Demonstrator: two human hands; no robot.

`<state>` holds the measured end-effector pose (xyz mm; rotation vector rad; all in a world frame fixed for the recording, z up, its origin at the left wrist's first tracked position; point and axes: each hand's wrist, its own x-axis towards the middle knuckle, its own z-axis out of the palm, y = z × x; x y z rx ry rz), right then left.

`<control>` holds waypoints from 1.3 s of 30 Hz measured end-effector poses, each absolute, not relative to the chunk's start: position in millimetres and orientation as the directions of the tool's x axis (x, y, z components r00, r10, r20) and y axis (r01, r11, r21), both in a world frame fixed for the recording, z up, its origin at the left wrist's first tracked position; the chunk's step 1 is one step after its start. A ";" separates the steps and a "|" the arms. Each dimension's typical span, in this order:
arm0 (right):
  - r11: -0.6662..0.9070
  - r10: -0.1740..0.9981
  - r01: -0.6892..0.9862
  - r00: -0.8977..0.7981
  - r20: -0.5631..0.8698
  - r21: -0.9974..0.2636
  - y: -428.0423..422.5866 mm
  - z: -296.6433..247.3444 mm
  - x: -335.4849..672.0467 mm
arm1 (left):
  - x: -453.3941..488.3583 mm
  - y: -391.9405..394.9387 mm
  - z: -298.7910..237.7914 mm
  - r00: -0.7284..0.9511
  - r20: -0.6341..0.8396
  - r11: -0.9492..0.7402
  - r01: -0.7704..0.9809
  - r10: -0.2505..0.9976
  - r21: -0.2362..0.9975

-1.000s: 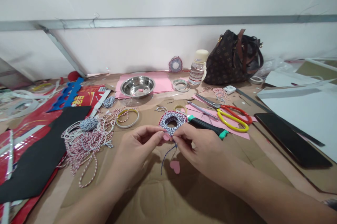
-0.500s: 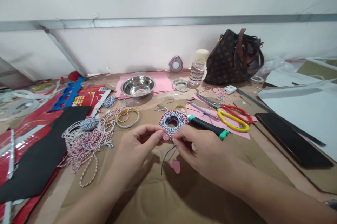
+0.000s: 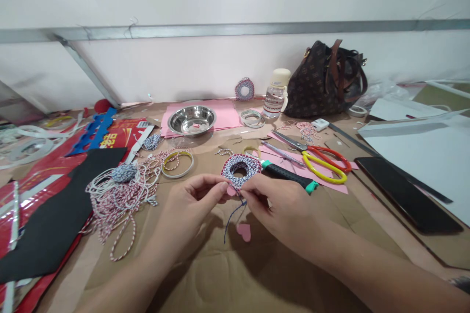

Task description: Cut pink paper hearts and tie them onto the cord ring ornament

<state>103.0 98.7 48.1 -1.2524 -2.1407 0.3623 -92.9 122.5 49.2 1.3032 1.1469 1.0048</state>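
Note:
A ring wound with blue-and-white cord (image 3: 241, 162), edged in red, lies just beyond my fingertips. My left hand (image 3: 200, 200) is closed in a pinch at its near edge, by a small pink paper piece (image 3: 231, 190). Close beside it, my right hand (image 3: 277, 205) pinches a thin dark blue string (image 3: 232, 215), whose loose end hangs toward me. Below the hands a pink paper heart (image 3: 244, 231) shows against the brown cardboard. Exactly what lies between the left fingertips is partly hidden.
Scissors (image 3: 325, 163) and a black-green utility knife (image 3: 288, 175) lie right of the ring, near a phone (image 3: 407, 195). Tangled cords (image 3: 117, 200) and a tape roll (image 3: 177, 164) are at left. Behind stand a metal bowl (image 3: 192, 121), a bottle (image 3: 275, 93) and a handbag (image 3: 326, 80).
Almost nothing differs. Both hands keep their pinch, and the view has shifted very slightly.

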 end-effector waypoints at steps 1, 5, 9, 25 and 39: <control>0.510 0.857 0.684 -0.352 0.378 -0.522 98.8 47.9 102.8 | -92.6 122.4 49.1 0.177 -0.058 0.046 0.070 0.982 0.996; 0.496 0.864 0.698 -0.341 0.370 -0.517 99.7 48.1 103.1 | -91.9 122.6 48.9 0.165 -0.076 0.061 0.095 0.983 0.994; 0.511 0.855 0.707 -0.359 0.374 -0.489 100.1 49.3 104.0 | -91.9 122.5 49.4 0.168 -0.067 0.050 0.103 0.984 0.993; 0.217 0.962 0.329 -0.234 0.144 -0.919 102.3 56.5 94.5 | -91.6 120.7 50.2 0.156 -0.029 0.009 0.125 0.987 0.992; 0.082 0.965 0.381 -0.262 -0.022 -0.921 118.4 50.2 93.2 | -134.3 141.0 58.3 0.433 -0.249 -0.173 0.727 0.866 0.665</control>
